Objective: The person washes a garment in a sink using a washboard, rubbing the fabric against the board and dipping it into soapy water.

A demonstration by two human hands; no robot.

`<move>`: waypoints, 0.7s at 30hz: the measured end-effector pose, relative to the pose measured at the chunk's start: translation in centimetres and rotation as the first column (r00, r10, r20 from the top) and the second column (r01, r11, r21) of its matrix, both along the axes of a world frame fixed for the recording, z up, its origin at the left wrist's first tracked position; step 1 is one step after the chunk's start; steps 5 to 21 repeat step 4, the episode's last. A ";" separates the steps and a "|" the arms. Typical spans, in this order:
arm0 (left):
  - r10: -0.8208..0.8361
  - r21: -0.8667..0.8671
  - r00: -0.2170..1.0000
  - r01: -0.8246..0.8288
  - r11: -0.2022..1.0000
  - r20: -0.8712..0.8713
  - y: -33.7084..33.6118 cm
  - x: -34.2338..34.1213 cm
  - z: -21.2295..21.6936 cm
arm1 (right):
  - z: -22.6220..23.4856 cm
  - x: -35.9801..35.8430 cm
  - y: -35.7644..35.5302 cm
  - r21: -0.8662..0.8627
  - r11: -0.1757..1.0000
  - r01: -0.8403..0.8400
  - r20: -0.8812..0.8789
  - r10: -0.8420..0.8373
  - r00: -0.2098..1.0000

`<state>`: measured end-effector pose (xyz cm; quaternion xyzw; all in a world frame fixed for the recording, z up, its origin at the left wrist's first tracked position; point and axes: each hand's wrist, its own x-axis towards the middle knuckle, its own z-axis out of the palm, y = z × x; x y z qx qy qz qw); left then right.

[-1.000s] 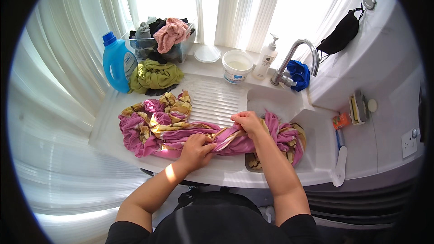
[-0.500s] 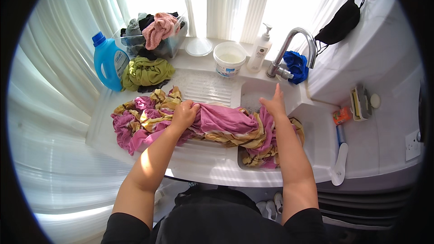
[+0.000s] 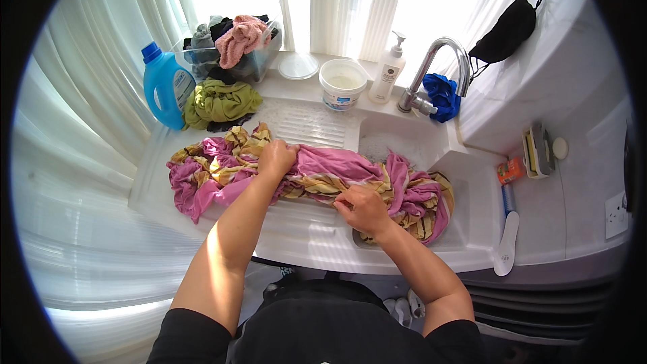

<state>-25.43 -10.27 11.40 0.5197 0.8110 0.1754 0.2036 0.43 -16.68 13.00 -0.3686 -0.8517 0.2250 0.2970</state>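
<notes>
A long pink and yellow patterned cloth [image 3: 330,164] lies bunched across the white ribbed washboard [image 3: 303,222], its right end hanging down into the sink basin [image 3: 397,136]. My left hand [image 3: 276,158] is closed round a fold near the cloth's middle. Farther right, my right hand [image 3: 364,209] is curled at the cloth's near edge with the fingers pinched together on it; the fingertips are partly hidden. Between the two hands the cloth lies stretched in lengthwise folds.
Behind the cloth stand a blue detergent bottle [image 3: 166,87], a green cloth [image 3: 221,102], a clear bin [image 3: 266,61] of clothes, a white tub [image 3: 342,85], a pump bottle [image 3: 387,75] and the chrome faucet [image 3: 431,61]. A white-handled brush [image 3: 507,246] lies at right.
My right hand has come down and left from above the basin, where its fingers were spread, to the cloth's near edge and closed. My left hand keeps its hold.
</notes>
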 end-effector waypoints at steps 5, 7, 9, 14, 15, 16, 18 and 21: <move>-0.127 0.404 0.990 0.143 0.903 -0.065 -1.7 0.2 -0.5 | -2.1 -1.3 -1.0 0.117 0.983 0.140 0.038 -0.145 0.989; -0.127 0.404 0.990 0.143 0.903 -0.065 -1.7 0.2 -0.5 | -2.1 -1.3 -1.0 0.117 0.983 0.140 0.038 -0.145 0.989; -0.127 0.404 0.990 0.143 0.903 -0.065 -1.7 0.2 -0.5 | -2.1 -1.3 -1.0 0.117 0.983 0.140 0.038 -0.145 0.989; -0.127 0.404 0.990 0.143 0.903 -0.065 -1.7 0.2 -0.5 | -2.1 -1.3 -1.0 0.117 0.983 0.140 0.038 -0.145 0.989; -0.127 0.404 0.990 0.143 0.903 -0.065 -1.7 0.2 -0.5 | -2.1 -1.3 -1.0 0.117 0.983 0.140 0.038 -0.145 0.989; -0.127 0.404 0.990 0.143 0.903 -0.065 -1.7 0.2 -0.5 | -2.1 -1.3 -1.0 0.117 0.983 0.140 0.038 -0.145 0.989; -0.127 0.404 0.990 0.143 0.903 -0.065 -1.7 0.2 -0.5 | -2.1 -1.3 -1.0 0.117 0.983 0.140 0.038 -0.145 0.989; -0.127 0.404 0.990 0.143 0.903 -0.065 -1.7 0.2 -0.5 | -2.1 -1.3 -1.0 0.117 0.983 0.140 0.038 -0.145 0.989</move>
